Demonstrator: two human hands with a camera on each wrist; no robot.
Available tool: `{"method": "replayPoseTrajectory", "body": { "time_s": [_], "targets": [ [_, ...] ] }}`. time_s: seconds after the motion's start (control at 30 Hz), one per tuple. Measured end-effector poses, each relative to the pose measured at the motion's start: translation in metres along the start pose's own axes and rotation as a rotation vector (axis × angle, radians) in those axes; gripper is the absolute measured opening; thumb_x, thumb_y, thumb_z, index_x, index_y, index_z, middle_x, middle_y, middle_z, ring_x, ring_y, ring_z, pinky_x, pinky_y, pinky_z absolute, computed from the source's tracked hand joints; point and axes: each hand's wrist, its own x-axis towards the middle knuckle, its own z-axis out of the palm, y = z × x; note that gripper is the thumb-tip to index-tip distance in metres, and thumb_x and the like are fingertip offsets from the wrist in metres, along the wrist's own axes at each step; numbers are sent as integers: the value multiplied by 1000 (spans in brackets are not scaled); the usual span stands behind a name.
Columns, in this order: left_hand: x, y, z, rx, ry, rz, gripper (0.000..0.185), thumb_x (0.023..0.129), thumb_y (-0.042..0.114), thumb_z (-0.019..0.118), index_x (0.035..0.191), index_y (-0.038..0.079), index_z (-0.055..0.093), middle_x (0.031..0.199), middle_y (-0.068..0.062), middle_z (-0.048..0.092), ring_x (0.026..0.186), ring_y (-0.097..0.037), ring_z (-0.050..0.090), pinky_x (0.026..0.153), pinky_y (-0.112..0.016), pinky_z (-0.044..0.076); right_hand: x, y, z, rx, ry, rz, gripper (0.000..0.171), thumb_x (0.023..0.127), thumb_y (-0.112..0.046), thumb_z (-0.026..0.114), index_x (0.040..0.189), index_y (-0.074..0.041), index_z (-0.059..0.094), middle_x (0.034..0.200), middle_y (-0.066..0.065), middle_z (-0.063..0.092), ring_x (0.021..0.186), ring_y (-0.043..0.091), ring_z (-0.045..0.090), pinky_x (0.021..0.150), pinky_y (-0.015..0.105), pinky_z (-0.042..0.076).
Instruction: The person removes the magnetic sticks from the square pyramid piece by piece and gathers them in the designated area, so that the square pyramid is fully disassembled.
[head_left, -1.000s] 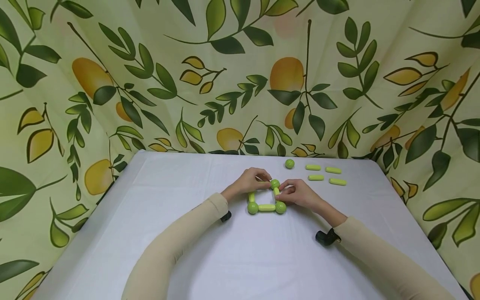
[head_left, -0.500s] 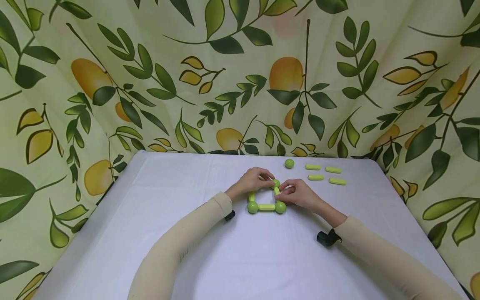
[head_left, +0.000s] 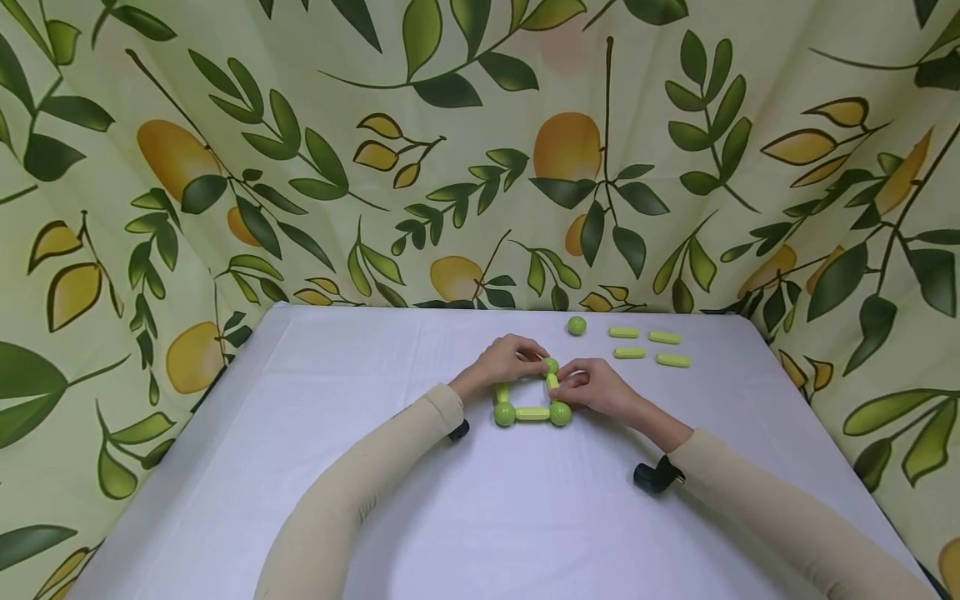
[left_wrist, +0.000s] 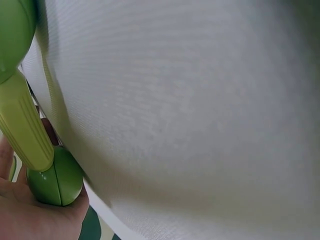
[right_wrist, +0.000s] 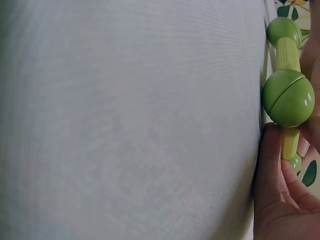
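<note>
A: Anything shifted lately?
B: Hardly. Left hand point(head_left: 504, 360) still has its grip pinching the green plastic ball-and-stick square point(head_left: 531, 413); right hand point(head_left: 596, 388) pinches its three-o'clock stick, mid-table point(head_left: 315, 433).
A: So the corner's still being seated, I'd judge.

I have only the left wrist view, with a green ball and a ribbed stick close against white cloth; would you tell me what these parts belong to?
Observer: In the head view they belong to a square frame of green balls and yellow-green sticks lying flat on the white table.
Operator: Thank you. Where is the other hand?
Observer: The right hand pinches the frame's right-side stick, while the left hand holds the far side by the far-right ball.
Operator: Are any parts left over?
Observer: Yes, one loose ball and four loose sticks lie apart near the table's far right edge.
</note>
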Motion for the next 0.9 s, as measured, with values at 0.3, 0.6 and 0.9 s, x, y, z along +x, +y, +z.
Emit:
{"method": "replayPoseTrajectory", "body": {
  "time_s": [0.3,0.6,0.9],
  "targets": [
    [0,0,0,-1,-4,1,28,97,28,74,120,13,74,108,3,72,107,-16,64,91,-30,49,0,-2,0,33,3,41,36,89,-15,81,113,4,64,83,8,73,75,14,67,67,25,54],
    [-1,-1,-2,-2,-2,34,28,96,25,75,120,11,74,109,-1,73,107,-18,65,92,-30,49,-1,0,-2,73,-38,11,34,87,-10,82,113,5,66,85,8,71,76,16,65,68,24,54],
    [-1,-2,-1,-9,-13,54,28,96,24,75,120,10,74,109,-1,73,106,-17,66,92,-29,49,-4,8,-6,159,-59,-7,36,88,-11,82,118,3,67,92,12,73,83,19,69,75,28,57]
  ]
}}
